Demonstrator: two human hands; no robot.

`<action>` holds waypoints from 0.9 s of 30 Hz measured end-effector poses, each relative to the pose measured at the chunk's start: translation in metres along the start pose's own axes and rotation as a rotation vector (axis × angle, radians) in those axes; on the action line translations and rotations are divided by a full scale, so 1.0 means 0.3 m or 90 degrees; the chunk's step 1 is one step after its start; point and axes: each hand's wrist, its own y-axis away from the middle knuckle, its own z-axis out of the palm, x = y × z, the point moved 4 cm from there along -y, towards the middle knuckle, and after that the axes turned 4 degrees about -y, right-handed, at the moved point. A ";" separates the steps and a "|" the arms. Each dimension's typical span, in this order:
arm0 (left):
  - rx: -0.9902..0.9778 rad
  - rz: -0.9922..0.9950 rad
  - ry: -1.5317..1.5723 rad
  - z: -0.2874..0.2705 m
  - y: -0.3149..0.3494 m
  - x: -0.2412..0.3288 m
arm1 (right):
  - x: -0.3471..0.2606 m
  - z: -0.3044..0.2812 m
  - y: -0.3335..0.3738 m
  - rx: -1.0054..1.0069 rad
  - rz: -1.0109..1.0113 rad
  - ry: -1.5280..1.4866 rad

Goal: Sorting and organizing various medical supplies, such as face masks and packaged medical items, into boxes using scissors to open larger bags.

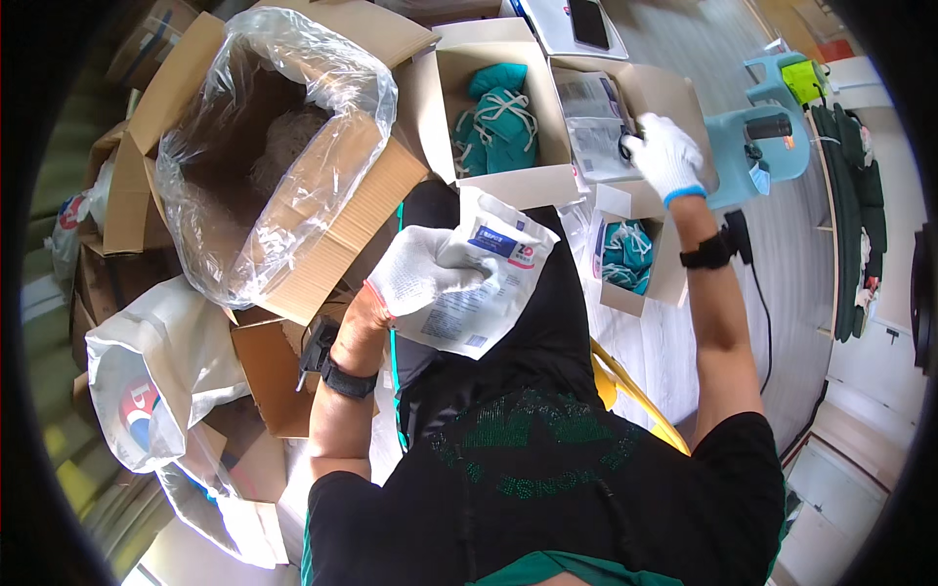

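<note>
My left hand point(422, 273), in a white knit glove with a red cuff edge, is closed on a flat white printed pouch point(479, 303) with a blue label, held above my lap. My right hand point(666, 156), in a white glove with a blue cuff, is at the far right over an open carton point(689, 103). Its fingers are closed on a small black object point(626, 146), whose kind I cannot make out. Just beside these fingers, inside that carton, lie flat white and clear printed pouches point(598, 127).
An open white carton point(518, 188) holds teal cloth bundles point(503, 122) with white ties. A smaller box point(622, 301) holds similar teal bundles. At left stand a large carton lined with clear plastic point(337, 171) and a white sack point(161, 361). A blue stool point(752, 151) stands right.
</note>
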 end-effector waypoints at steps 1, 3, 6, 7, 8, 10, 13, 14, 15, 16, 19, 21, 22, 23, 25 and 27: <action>-0.022 0.002 0.015 0.003 -0.014 0.001 | -0.057 -0.018 0.047 0.119 -0.129 -0.106; -0.047 -0.001 0.035 0.022 -0.042 -0.012 | -0.232 -0.029 0.164 -0.272 -0.161 -0.552; -0.123 -0.045 0.063 0.066 -0.075 -0.041 | -0.430 -0.014 0.363 -0.458 -0.379 -0.738; -0.132 -0.025 0.043 0.079 -0.084 -0.043 | -0.428 0.000 0.378 -0.404 -0.427 -0.698; -0.137 -0.004 0.023 0.097 -0.096 -0.050 | -0.421 0.039 0.391 -0.350 -0.477 -0.654; -0.102 0.070 -0.002 0.138 -0.126 -0.062 | -0.367 0.186 0.405 -0.209 -0.535 -0.620; -0.091 -0.038 -0.014 0.201 -0.149 -0.132 | -0.347 0.189 0.465 -0.037 -0.554 -0.563; -0.094 -0.037 -0.017 0.224 -0.152 -0.157 | -0.361 0.148 0.486 -0.004 -0.523 -0.549; -0.065 -0.052 0.015 0.242 -0.156 -0.183 | -0.361 0.129 0.491 -0.122 -0.366 -0.620; -0.043 -0.065 0.046 0.261 -0.163 -0.167 | -0.353 0.134 0.501 -0.114 -0.358 -0.619; 0.017 0.048 -0.312 0.317 -0.161 -0.098 | -0.296 0.236 0.524 -0.208 -0.067 -0.724; 0.086 0.173 -0.527 0.363 -0.154 -0.077 | -0.278 0.293 0.543 -0.241 -0.014 -0.771; 0.075 0.178 -0.529 0.382 -0.148 -0.080 | -0.275 0.311 0.559 -0.283 0.031 -0.816; 0.082 0.205 -0.552 0.398 -0.139 -0.079 | -0.272 0.302 0.573 -0.261 0.044 -0.774; 0.096 0.269 -0.594 0.434 -0.118 -0.067 | -0.263 0.373 0.570 -0.236 0.051 -0.726; 0.110 0.311 -0.596 0.462 -0.086 -0.034 | -0.257 0.406 0.557 -0.198 -0.006 -0.534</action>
